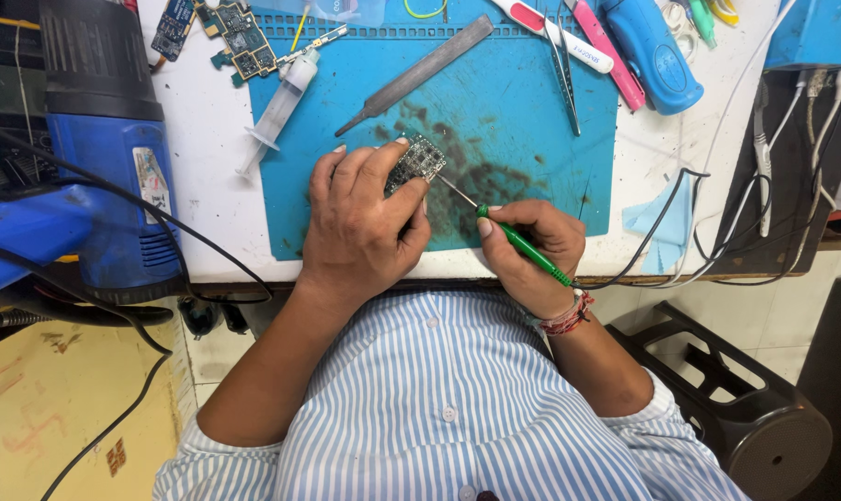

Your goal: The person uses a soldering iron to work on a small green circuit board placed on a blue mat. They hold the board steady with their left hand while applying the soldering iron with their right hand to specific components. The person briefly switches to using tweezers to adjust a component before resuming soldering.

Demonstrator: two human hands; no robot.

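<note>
Holding a small circuit board against the blue work mat, the left hand had its fingers curled closed over the board's near side, thumb and fingertips pinching it so that it stood tilted on the mat's stained middle, toward the near edge of the bench. The right hand lay just beside it at the bench's near edge, fingers closed around a green-handled screwdriver in a pen grip; the thin metal shaft ran up and left, and its tip met the lower right corner of the board, or sat just at it — the contact itself was too small to tell. A red thread band circled the right wrist.

Toward the far edge of the mat lay a flat metal file, diagonal, and at the mat's far left corner a clear syringe rested half off it. Beyond the syringe, at the far edge of the bench, sat another green circuit board. Tweezers, a white-and-red tool and a blue handheld device lay at the far right corner of the mat. A blue hot-air gun stood off the bench's left edge, black cables trailing from it.
</note>
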